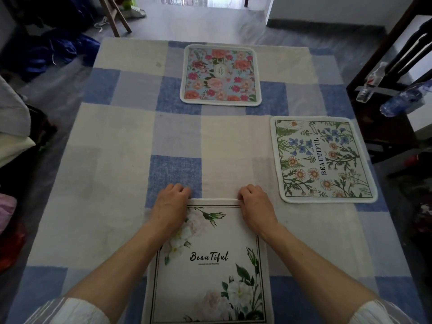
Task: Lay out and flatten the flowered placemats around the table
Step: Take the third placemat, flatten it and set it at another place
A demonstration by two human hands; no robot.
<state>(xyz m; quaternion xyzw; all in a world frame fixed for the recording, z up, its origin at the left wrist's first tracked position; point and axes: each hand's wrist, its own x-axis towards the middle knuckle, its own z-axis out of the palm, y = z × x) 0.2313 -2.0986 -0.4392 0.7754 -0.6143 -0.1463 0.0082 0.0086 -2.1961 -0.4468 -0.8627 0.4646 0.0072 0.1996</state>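
Observation:
A white placemat (210, 265) with pale flowers and the word "Beautiful" lies at the near edge of the table, right in front of me. My left hand (171, 203) grips its far left corner with curled fingers. My right hand (254, 203) grips its far right corner the same way. A placemat with red and pink roses (221, 74) lies flat at the far end of the table. A white placemat with blue and orange flowers (323, 160) lies flat at the right side.
The table carries a blue and cream checked cloth (117, 160). A dark wooden chair (385, 90) with plastic bottles (404, 99) stands to the right. Blue cloth (53, 50) lies on the floor at the far left, and folded fabric (11, 127) sits at the left.

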